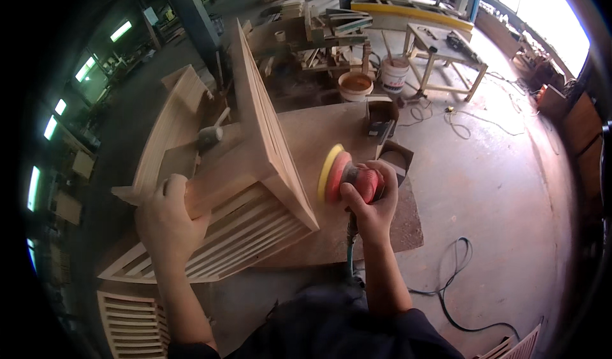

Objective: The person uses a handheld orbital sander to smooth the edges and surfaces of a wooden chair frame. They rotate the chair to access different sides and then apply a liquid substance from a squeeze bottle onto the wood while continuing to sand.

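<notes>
My right hand (377,199) is wrapped round a red sander (338,177) with a round yellow pad, its hose running down from the grip. The pad is turned toward a pale slatted wooden frame (264,142), with a gap between them. On the left, my left hand (171,222) grips a wooden rail (223,180) of that frame, fingers curled over its edge. The frame is tilted up on a brown work table (338,120), its slatted panel (245,231) reaching toward me. A mallet (209,137) lies behind the rail.
Two open cardboard boxes (396,158) stand at the table's right side. Beyond are buckets (356,86), a wooden stand (446,46) and stacked timber. A hose (456,289) loops over the floor at right. Another slatted panel (131,324) is low on the left.
</notes>
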The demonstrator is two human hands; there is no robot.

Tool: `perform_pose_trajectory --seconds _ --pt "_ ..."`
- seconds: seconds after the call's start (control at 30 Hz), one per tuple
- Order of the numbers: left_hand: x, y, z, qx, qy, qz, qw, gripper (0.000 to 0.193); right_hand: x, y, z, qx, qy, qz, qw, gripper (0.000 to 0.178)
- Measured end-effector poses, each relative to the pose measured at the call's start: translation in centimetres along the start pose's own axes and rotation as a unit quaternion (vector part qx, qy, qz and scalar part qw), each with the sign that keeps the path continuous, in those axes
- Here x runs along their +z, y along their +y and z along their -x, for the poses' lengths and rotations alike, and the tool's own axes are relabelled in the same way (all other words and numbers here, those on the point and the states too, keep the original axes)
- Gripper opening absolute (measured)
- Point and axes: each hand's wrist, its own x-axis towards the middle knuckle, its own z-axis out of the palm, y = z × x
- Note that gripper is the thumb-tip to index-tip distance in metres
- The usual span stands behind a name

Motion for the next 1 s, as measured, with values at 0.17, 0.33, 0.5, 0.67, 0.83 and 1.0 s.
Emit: perform_pose_trajectory --seconds 0.17,0.33,0.5,0.67,0.83,1.0 --pt "0.4 0.5 -0.2 -0.032 -0.009 0.012 0.999 0.036 0.0 0.4 -1.5 -0.007 -0.205 -0.07 0.976 0.061" --pt "0.4 0.5 -0.1 -0.035 0.017 0.009 0.999 0.033 1.5 -0.1 -4.2 -0.002 -0.34 -0.152 0.928 0.052" --pt "0.7 1.3 -0.2 -0.052 0.023 0.002 0.998 0.031 3.5 -1.8 -7.6 -0.025 -0.386 -0.186 0.903 0.044" --pt "0.2 1.3 -0.1 -0.058 0.014 0.004 0.998 0.033 2.7 -0.5 -7.3 -0.032 -0.412 -0.123 0.902 0.042" --pt "0.3 1.6 -0.4 -0.065 0.016 0.001 0.998 0.034 2.6 -0.2 -7.5 -0.022 -0.403 -0.12 0.907 0.042" --pt "0.5 1.3 -0.3 -0.059 0.019 0.001 0.998 0.033 4.7 -2.4 -8.9 -0.076 -0.391 -0.154 0.904 0.045"
